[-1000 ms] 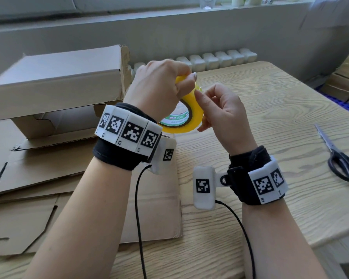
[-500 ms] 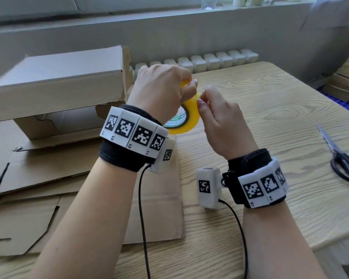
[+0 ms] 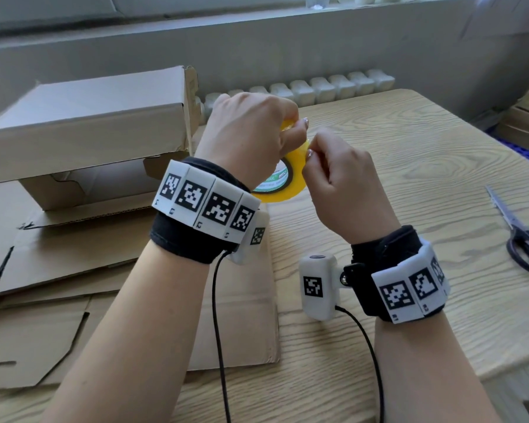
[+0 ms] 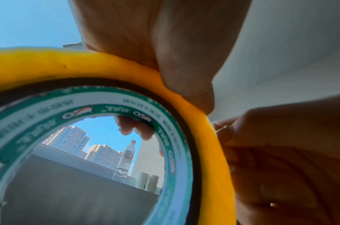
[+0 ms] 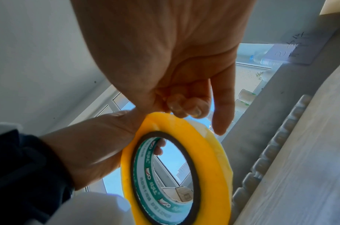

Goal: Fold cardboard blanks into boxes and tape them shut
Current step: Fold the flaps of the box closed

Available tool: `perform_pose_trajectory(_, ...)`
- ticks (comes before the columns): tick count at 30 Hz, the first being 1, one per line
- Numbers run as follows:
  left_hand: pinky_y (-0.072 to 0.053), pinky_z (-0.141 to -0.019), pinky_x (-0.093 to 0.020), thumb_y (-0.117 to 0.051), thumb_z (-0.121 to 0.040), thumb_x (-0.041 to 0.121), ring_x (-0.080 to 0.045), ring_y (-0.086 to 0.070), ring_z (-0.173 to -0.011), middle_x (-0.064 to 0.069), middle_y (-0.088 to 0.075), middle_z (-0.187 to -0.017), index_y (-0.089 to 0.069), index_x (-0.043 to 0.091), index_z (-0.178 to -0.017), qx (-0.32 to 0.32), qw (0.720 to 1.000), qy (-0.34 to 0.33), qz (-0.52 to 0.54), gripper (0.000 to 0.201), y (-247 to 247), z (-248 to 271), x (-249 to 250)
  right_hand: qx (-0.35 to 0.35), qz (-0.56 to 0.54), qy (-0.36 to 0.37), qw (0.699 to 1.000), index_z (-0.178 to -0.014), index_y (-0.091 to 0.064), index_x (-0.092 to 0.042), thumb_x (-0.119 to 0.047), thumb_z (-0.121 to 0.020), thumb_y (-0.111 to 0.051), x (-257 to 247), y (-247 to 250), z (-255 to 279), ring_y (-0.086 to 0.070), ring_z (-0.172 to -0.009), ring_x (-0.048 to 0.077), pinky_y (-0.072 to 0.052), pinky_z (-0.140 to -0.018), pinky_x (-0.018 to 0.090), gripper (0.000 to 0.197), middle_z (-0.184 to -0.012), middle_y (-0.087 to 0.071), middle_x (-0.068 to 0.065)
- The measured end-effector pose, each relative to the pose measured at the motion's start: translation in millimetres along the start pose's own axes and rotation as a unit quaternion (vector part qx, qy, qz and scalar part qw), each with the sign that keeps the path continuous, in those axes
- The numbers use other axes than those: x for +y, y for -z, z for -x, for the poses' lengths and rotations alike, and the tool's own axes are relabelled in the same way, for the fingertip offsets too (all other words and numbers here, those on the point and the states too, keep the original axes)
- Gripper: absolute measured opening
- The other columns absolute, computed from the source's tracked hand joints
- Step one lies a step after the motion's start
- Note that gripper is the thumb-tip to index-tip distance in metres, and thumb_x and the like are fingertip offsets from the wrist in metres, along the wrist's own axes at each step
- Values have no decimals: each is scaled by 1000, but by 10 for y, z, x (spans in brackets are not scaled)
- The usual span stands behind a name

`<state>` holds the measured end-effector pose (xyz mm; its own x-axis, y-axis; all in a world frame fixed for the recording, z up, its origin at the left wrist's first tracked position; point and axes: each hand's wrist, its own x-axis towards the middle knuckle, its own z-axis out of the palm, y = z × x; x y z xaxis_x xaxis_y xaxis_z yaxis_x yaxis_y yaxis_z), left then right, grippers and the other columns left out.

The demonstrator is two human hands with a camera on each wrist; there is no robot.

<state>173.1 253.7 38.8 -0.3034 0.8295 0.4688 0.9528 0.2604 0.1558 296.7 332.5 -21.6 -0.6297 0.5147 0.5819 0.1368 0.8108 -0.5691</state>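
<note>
1. The head view looks forward and down from above the near edge of the wooden table [image 3: 440, 166], taking in both forearms, the left hand [image 3: 251, 138], the right hand [image 3: 345, 184] and the far wall.
2. The left wrist view sits very near the tape roll [image 4: 213, 144], looking up and away through its core toward the far window sill, with the left hand [image 4: 165, 50] at the top.
3. The right wrist view looks up along the right hand [image 5: 174, 60] from just under it, facing far and left, with the tape roll [image 5: 209, 152] close below.
4. All three views share the tape roll [image 3: 290, 175] and the fingers on it.
</note>
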Motion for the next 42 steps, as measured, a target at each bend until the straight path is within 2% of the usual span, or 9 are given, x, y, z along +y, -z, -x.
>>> perform_pose_trajectory(4,-32,-74,-34,-42,-100,41,-26,-47,-75,3,-50,-71,-54,24,-80,-5,1000,1,18,29,4,3,-13,1,-17,-11,1000,-77,-42,-11,-14,-96,-43,-1,9,6,-57,-58,32,-44,-56,48,19,-57,-47,0)
perform_pose_trajectory(10,-29,-70,-32,-42,-101,43,-26,-49,-77,5,-46,-64,-58,22,-80,-15,999,21,47,33,16,18,0,7,-61,-56,997,-79,-49,-3,-17,-94,-42,43,47,-19,-58,-60,29,-52,-57,53,22,-59,-52,8)
perform_pose_trajectory(14,-29,-64,-32,-41,-101,42,-26,-49,-74,5,-46,-65,-58,19,-77,-14,998,29,57,37,39,18,-34,10,-165,-95,982,-78,-51,0,-18,-100,-40,-31,71,-12,-47,-55,22,-52,-52,52,30,-59,-49,4)
perform_pose_trajectory(22,-28,-69,-31,-43,-100,43,-24,-47,-79,9,-43,-65,-62,20,-85,-33,998,26,41,33,44,15,-29,-5,-80,-52,995,-79,-47,-6,-19,-98,-43,-13,0,-12,-56,-58,31,-50,-55,53,24,-59,-52,9)
perform_pose_trajectory(25,-29,-69,-31,-44,-100,43,-24,-48,-79,9,-44,-64,-64,22,-86,-36,998,33,44,32,29,17,-42,-2,-71,-52,996,-79,-48,-6,-16,-99,-45,-2,-6,-13,-62,-58,31,-48,-53,47,23,-58,-54,9)
perform_pose_trajectory(29,-28,-64,-31,-44,-100,42,-20,-47,-75,9,-44,-63,-59,26,-81,-32,996,36,78,29,30,10,-59,19,-114,-83,990,-78,-51,-2,-10,-99,-47,14,9,-23,-64,-53,20,-43,-41,20,22,-61,-59,15)
perform_pose_trajectory(31,-28,-62,-31,-43,-101,41,-19,-46,-74,10,-44,-65,-57,28,-81,-36,995,40,82,27,25,8,-62,19,-136,-96,986,-79,-52,0,-10,-99,-48,32,12,-27,-64,-52,19,-42,-41,16,22,-64,-60,18)
perform_pose_trajectory(39,-30,-68,-30,-41,-102,38,-23,-48,-81,8,-45,-70,-57,17,-85,-71,989,77,102,32,-25,-7,-118,14,-189,-133,973,-78,-50,0,-12,-100,-48,80,-24,-42,-60,-47,13,-57,-48,49,24,-67,-55,23)
perform_pose_trajectory(42,-31,-70,-30,-42,-103,39,-23,-49,-84,2,-49,-77,-59,15,-91,-74,987,90,107,32,-32,-9,-116,11,-218,-155,964,-76,-49,-4,-11,-101,-47,96,-33,-45,-59,-44,9,-57,-52,54,26,-58,-51,8)
